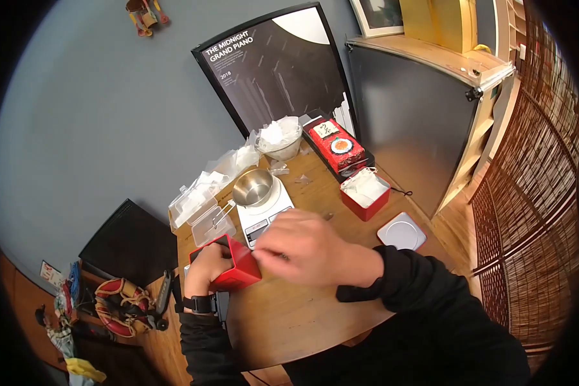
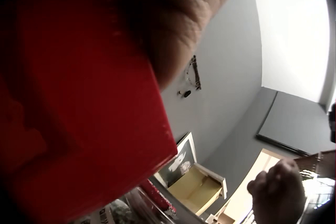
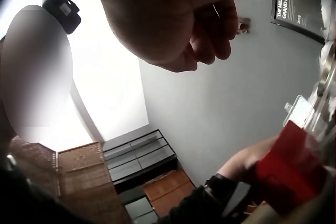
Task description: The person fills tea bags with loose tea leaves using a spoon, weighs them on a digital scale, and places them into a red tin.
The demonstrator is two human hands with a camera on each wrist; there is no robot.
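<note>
- Fingers of the left hand (image 1: 211,262) clamp the wall of an open red box (image 1: 243,269) at the left near part of the desk (image 1: 289,315).
- Right hand (image 1: 296,248), blurred, hovers just right of it, fingers curled; whether they pinch anything, I cannot tell.
- Beyond the box, a metal bowl (image 1: 253,188) sits on a white scale (image 1: 264,210).
- Farther right stands a red tin (image 1: 359,207) with white contents; a pale lid (image 1: 402,234) lies near it.
</note>
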